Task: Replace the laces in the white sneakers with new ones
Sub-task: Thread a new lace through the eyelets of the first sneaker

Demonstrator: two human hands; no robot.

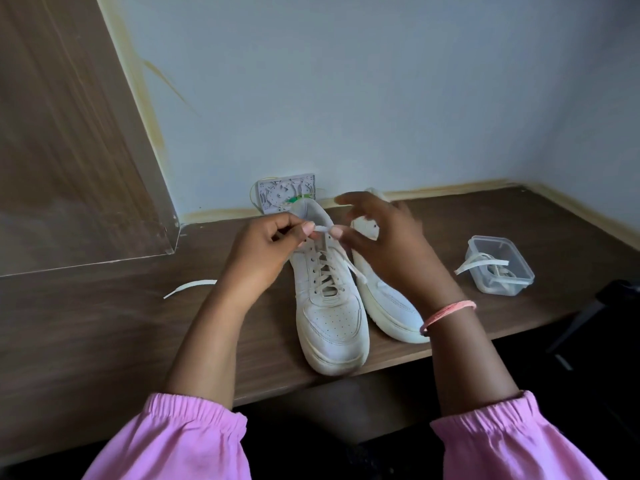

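Two white sneakers stand side by side on the brown table (104, 323), toes toward me. The left sneaker (329, 320) is laced with a white lace (323, 271). Above its tongue, my left hand (266, 247) and my right hand (384, 244) both pinch the same short stretch of lace between thumb and fingertip. One lace end trails over the gap to the right sneaker (391, 303), which my right wrist partly hides. A loose white lace (188, 287) lies on the table to the left.
A clear plastic container (498, 265) with white laces spilling out sits at the right. A small white plastic box (285, 192) leans on the wall behind the shoes. A wooden panel stands at the left. The table's front edge runs just below the toes.
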